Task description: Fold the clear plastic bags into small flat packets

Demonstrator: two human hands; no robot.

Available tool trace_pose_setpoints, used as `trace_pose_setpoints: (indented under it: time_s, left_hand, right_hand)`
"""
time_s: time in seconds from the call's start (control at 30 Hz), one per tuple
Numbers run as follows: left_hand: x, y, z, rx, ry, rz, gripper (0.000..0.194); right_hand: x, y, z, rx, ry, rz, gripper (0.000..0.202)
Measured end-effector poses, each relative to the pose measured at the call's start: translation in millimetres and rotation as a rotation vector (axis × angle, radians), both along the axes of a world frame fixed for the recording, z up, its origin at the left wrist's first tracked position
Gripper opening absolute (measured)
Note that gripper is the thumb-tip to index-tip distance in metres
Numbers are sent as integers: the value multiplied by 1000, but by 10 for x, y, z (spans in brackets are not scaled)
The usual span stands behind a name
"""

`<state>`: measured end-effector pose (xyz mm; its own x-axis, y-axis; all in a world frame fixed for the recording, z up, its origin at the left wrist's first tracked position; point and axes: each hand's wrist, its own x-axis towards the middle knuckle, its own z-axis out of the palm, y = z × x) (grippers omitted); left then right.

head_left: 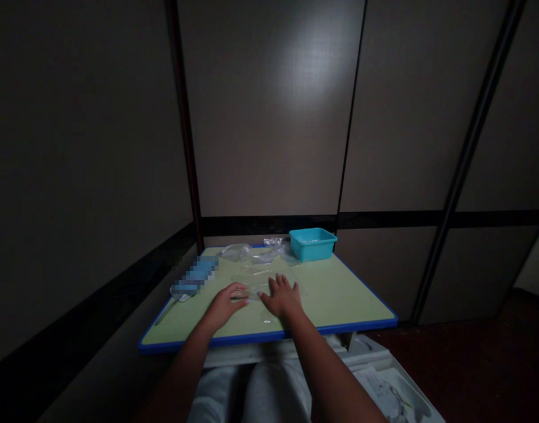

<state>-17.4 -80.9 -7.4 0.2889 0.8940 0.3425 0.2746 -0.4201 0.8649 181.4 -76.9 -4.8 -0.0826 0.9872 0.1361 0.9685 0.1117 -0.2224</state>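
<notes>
A clear, thin plastic bag or sheet (263, 285) lies spread on the pale green table top; its exact outline is hard to make out. My right hand (283, 296) rests palm down on it with the fingers spread, covering part of it. At the plastic's left edge is my left hand (227, 302), its fingers curved and the thumb apart from them. I see no firm grip there. Beyond both hands, more crumpled clear plastic (236, 252) lies along the table's far side.
A turquoise plastic basket (313, 249) stands at the table's back right corner. A blurred-out blue item (196, 275) lies at the left edge, beside a thin pale strip (166, 309). Below right, an open white drawer (384, 382) holds papers. Panelled walls close off the back and left.
</notes>
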Motion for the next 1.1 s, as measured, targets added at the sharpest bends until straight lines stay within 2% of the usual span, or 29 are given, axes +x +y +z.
trace_pose_setpoints:
  time_s: [0.27, 0.43, 0.5, 0.6, 0.73, 0.83, 0.93, 1.0, 1.1]
  left_hand:
    - [3, -12, 36, 30, 5, 7, 31]
    - [-22, 16, 0, 65, 86, 45, 29]
    - [-37, 36, -13, 104, 126, 105, 27]
    - [-30, 17, 3, 203, 185, 262, 24]
    - [67, -79, 103, 342, 302, 414, 28]
    - [107, -57, 223, 485, 608, 598, 38]
    - [30, 76, 367, 388, 842, 787, 49]
    - [-44, 150, 455, 297, 860, 805, 52]
    - [-46, 132, 518, 323, 836, 761, 48]
  right_hand:
    - [-3, 0, 2, -8, -10, 2, 73]
    - [8, 17, -38, 34, -1, 10, 74]
    - [12, 15, -41, 36, -2, 12, 74]
    - [16, 12, -37, 33, 0, 15, 74]
    - [13, 27, -42, 33, 3, 16, 73]
    - [9, 44, -54, 19, 4, 13, 73]
    - [8, 50, -63, 25, 1, 14, 73]
    - [7, 50, -65, 30, -4, 14, 72]
    - [5, 49, -60, 28, -11, 13, 71]
